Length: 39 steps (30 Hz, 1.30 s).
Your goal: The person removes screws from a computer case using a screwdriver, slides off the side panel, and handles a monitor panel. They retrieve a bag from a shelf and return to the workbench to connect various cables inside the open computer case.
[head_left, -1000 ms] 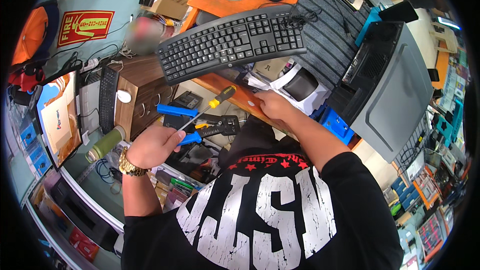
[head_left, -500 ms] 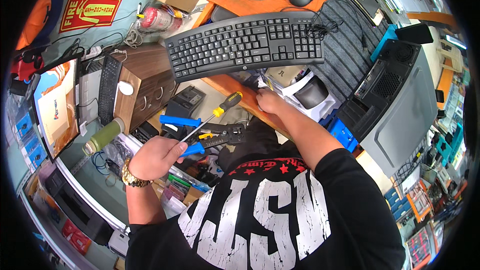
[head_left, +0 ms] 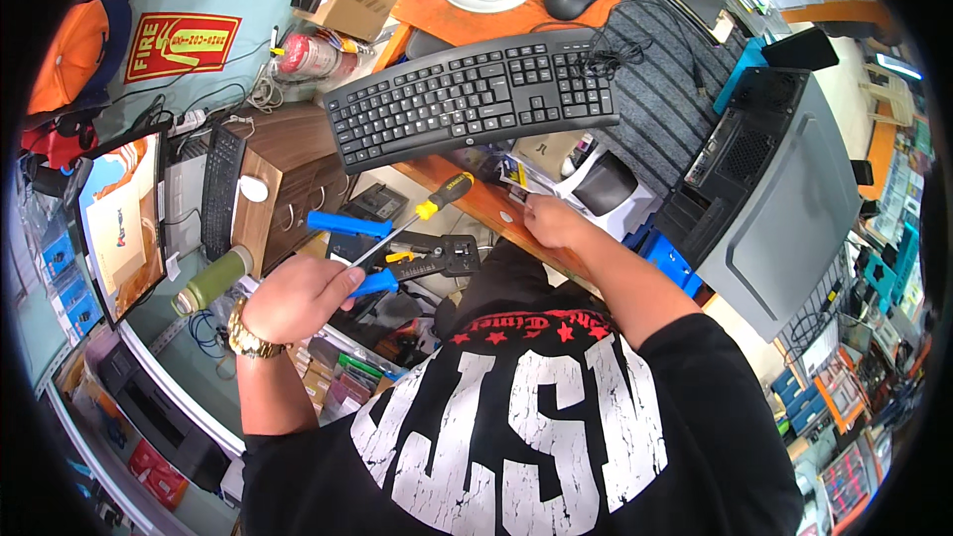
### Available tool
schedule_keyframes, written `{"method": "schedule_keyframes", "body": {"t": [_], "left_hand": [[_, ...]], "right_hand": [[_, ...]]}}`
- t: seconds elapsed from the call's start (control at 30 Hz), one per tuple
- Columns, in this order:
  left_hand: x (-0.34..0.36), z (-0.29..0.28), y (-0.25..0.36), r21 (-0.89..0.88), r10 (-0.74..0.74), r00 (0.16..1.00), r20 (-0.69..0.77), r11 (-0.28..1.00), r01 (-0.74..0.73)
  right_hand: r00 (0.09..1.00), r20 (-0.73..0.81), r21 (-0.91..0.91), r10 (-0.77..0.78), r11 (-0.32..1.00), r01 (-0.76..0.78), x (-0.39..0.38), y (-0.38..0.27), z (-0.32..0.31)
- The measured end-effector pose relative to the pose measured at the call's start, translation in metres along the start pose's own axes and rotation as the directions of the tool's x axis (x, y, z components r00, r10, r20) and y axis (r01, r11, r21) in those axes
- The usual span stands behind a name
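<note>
Before one orange wooden desk (head_left: 513,22) bearing one curved black plastic keyboard (head_left: 472,97), clamping one yellow-and-black screwdriver (head_left: 447,194) by its shaft in the left hand (head_left: 304,300), against one black crimping tool with two blue handles (head_left: 439,256). Keeping the right hand (head_left: 558,223) at the desk's edge; cannot tell its grip.

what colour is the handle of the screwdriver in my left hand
The screwdriver handle is yellow and black; the head view shows it best.

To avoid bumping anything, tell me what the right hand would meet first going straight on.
The right hand would probably meet the orange wooden panel first, right at its fingertips; farther along that line the picture shows the black keyboard, though its height is unclear.
</note>
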<state>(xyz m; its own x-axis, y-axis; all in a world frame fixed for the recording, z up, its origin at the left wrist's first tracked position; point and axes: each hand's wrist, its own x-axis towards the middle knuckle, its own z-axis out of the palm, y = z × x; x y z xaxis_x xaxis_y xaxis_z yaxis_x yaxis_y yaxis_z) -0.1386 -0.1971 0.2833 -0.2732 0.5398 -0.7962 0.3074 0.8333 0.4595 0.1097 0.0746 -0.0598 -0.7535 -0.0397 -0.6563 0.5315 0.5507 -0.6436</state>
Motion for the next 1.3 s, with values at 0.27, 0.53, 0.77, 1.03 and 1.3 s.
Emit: {"method": "schedule_keyframes", "body": {"t": [0.27,0.53,0.77,1.03,1.3], "left_hand": [[0.101,0.038,0.036,0.222,0.252,0.932,0.26,0.924,-0.311],[0.265,0.138,0.056,0.092,0.235,0.802,0.55,0.937,-0.338],[0.283,0.149,0.079,0.689,0.148,0.935,0.323,0.64,-0.339],[0.292,0.155,0.034,0.459,0.24,0.897,0.37,0.792,-0.402],[0.239,0.204,0.041,0.45,0.442,0.893,-0.087,0.817,-0.361]], "right_hand": [[0.978,-0.025,0.048,0.208,0.977,-0.206,-0.183,0.032,-0.061],[0.908,-0.079,0.186,0.412,0.901,-0.392,-0.322,0.048,-0.063],[0.773,-0.352,0.464,0.529,0.815,-0.346,-0.372,0.064,-0.015],[0.696,-0.458,0.576,0.554,0.781,-0.243,-0.437,0.086,-0.005],[0.415,-0.502,0.836,0.759,0.549,0.006,-0.53,0.21,-0.03]]}}
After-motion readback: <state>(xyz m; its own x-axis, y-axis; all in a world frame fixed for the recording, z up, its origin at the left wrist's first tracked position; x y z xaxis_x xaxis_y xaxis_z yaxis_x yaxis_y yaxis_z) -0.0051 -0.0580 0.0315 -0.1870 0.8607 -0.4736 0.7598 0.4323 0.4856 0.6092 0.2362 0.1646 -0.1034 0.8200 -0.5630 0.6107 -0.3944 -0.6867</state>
